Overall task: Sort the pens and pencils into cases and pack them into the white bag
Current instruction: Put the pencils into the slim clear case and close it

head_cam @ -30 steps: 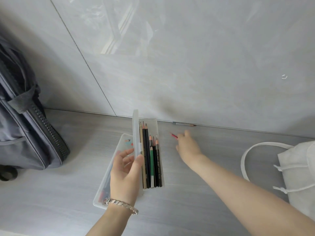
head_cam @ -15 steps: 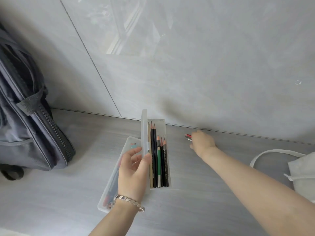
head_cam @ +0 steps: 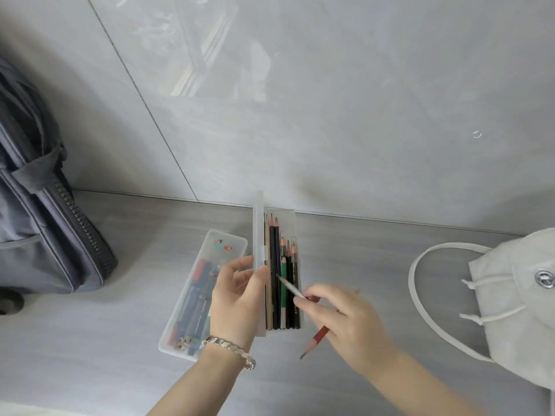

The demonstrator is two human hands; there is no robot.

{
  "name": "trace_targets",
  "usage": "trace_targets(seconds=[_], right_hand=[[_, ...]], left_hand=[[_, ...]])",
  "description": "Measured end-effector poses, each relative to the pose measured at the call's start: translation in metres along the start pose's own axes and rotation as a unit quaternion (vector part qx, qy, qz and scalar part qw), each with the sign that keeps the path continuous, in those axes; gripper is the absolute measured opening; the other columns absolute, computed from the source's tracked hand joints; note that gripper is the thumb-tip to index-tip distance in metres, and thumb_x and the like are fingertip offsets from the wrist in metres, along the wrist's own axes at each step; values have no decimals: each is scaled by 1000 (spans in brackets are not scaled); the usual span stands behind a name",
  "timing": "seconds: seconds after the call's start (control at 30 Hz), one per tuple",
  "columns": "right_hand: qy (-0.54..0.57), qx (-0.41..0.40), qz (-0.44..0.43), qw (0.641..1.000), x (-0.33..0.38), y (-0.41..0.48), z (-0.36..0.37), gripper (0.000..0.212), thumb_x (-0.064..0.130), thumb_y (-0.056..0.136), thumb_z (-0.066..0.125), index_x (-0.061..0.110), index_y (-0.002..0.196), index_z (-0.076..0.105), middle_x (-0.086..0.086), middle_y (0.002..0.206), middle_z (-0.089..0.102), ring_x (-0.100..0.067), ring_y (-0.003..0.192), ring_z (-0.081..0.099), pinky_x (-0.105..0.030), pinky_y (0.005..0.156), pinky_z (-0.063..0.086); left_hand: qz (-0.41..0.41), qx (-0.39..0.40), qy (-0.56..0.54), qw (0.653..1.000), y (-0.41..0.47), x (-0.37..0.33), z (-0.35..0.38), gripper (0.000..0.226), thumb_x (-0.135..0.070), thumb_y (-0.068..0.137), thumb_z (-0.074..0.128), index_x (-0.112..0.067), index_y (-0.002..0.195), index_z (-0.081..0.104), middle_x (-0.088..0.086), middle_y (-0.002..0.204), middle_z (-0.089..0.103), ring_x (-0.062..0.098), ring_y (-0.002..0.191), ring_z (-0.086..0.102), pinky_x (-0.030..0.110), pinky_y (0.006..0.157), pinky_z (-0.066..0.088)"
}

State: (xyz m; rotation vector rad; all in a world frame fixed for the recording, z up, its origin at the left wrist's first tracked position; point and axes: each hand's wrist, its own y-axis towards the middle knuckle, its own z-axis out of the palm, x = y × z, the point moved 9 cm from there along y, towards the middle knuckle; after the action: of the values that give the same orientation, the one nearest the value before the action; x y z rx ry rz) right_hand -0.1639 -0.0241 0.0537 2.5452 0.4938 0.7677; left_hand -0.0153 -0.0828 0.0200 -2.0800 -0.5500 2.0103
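Note:
An open clear pencil case (head_cam: 295, 223) lies on the grey floor with several pencils (head_cam: 283, 283) in it. My left hand (head_cam: 237, 298) grips its raised lid (head_cam: 258, 235). A second clear case (head_cam: 210, 250) with pens sits just left of it, closed. My right hand (head_cam: 345, 322) hovers by the open case's near right corner, pinching a grey pencil (head_cam: 289, 286) whose tip points over the case, and a red pencil (head_cam: 315, 340) angled down to the floor. The white bag (head_cam: 516, 295) lies at the far right.
A dark grey zipped backpack (head_cam: 39, 229) stands against the tiled wall (head_cam: 330, 115) at the left. The white bag's looped handle (head_cam: 417, 295) lies on the floor between my right hand and the bag.
My right hand picked up the red and grey pencils near the wall and brought them back beside the open case. My left hand kept holding the lid.

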Motion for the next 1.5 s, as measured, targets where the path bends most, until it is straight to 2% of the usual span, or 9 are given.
trace_targets(seconds=[0.1, 0.2, 0.5, 0.73, 0.9, 1.07, 1.3, 1.43, 1.5], right_hand=[[-84, -27, 6, 996, 6, -13, -1, 33, 17, 97, 39, 8, 98, 71, 3, 90, 45, -10, 65, 44, -19, 49, 40], [-80, -89, 54, 991, 5, -16, -10, 31, 23, 95, 46, 6, 94, 72, 3, 85, 41, -8, 63, 36, -18, 53, 33], [32, -172, 205, 963, -4, -23, -9, 22, 27, 87, 55, 11, 93, 69, 3, 78, 50, -9, 54, 47, -14, 51, 40], [73, -228, 280, 930, -8, -26, -13, 22, 21, 80, 57, 5, 85, 71, -2, 70, 57, 1, 69, 49, 0, 66, 40], [52, -180, 293, 937, -9, -25, -4, 20, 26, 80, 56, 12, 84, 70, 1, 71, 60, -3, 73, 50, -4, 66, 39], [50, -143, 311, 938, -9, -23, -5, 23, 33, 81, 52, 19, 84, 70, 9, 74, 57, 1, 76, 50, -5, 62, 39], [260, -121, 419, 862, -20, -10, -13, 21, 18, 98, 35, 25, 102, 54, -1, 85, 46, 1, 70, 48, -8, 68, 37], [286, -102, 412, 859, -18, 6, -15, 28, 11, 98, 36, 22, 82, 58, -1, 65, 50, -3, 56, 47, -10, 59, 37], [263, -103, 411, 867, -14, 10, -11, 22, 12, 96, 42, 25, 89, 58, 1, 78, 53, -3, 67, 51, -7, 65, 39]], left_hand=[[11, 5, 5, 1000, -9, -3, 3, 15, -15, 84, 63, -28, 88, 56, 12, 98, 67, 25, 95, 64, 28, 75, 48], [15, -4, -6, 1000, -15, -6, 2, 17, -14, 84, 63, -28, 87, 56, 15, 99, 67, 29, 94, 64, 40, 85, 51], [26, -38, -64, 997, -29, -10, 3, 19, -11, 86, 60, -29, 87, 53, 5, 89, 65, 19, 82, 62, 29, 74, 48], [33, -56, -79, 995, -34, -12, 1, 19, -13, 86, 60, -31, 86, 52, -3, 84, 63, 11, 76, 60, 25, 69, 45], [36, -54, -79, 995, -36, -14, 2, 20, -12, 86, 60, -31, 85, 53, -4, 83, 62, 8, 73, 59, 23, 66, 45], [40, -37, -81, 995, -35, -16, 4, 21, -11, 86, 59, -30, 84, 53, -12, 81, 61, -10, 60, 60, 15, 62, 46], [52, -24, -61, 996, -35, -15, 4, 19, -9, 85, 60, -27, 87, 54, 6, 92, 62, 15, 82, 60, 19, 70, 49], [60, -18, -46, 997, -36, -16, 6, 19, -9, 85, 61, -27, 86, 54, 5, 90, 61, 17, 83, 60, 21, 71, 48], [57, -21, -39, 997, -37, -14, 7, 19, -10, 84, 61, -27, 86, 54, 9, 95, 62, 21, 88, 61, 27, 76, 50]])
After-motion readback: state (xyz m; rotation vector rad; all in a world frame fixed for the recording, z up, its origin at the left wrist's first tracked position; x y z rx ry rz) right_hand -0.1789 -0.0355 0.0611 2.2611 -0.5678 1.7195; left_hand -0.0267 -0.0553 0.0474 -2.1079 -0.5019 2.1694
